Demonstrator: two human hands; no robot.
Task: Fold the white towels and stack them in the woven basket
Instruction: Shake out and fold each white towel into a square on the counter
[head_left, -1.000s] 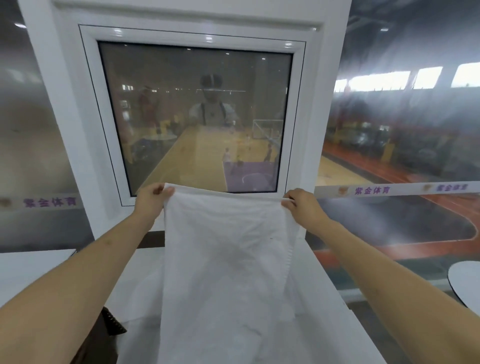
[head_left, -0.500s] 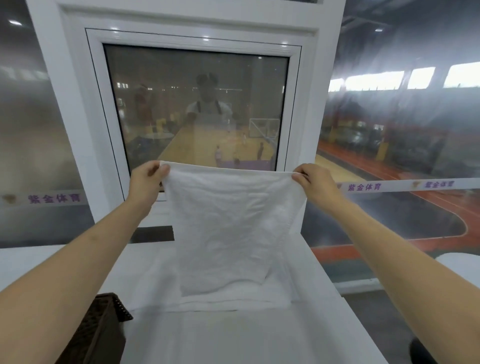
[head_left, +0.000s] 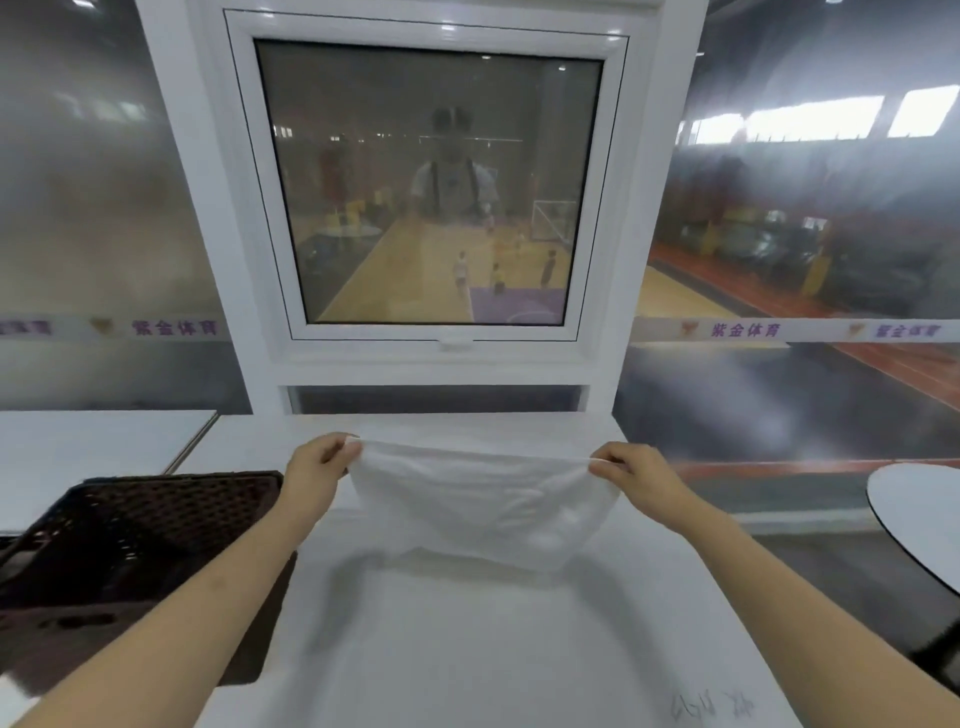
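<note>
1. Head view: we stand at a white table (head_left: 467, 649) below a window (head_left: 431, 182).
2. Our dark woven basket (head_left: 130, 535) sits at its left edge.
3. Our white towel (head_left: 483, 504) hangs over the table.
4. Our left hand (head_left: 317, 462) and right hand (head_left: 639, 473) each pinch a top corner.
</note>
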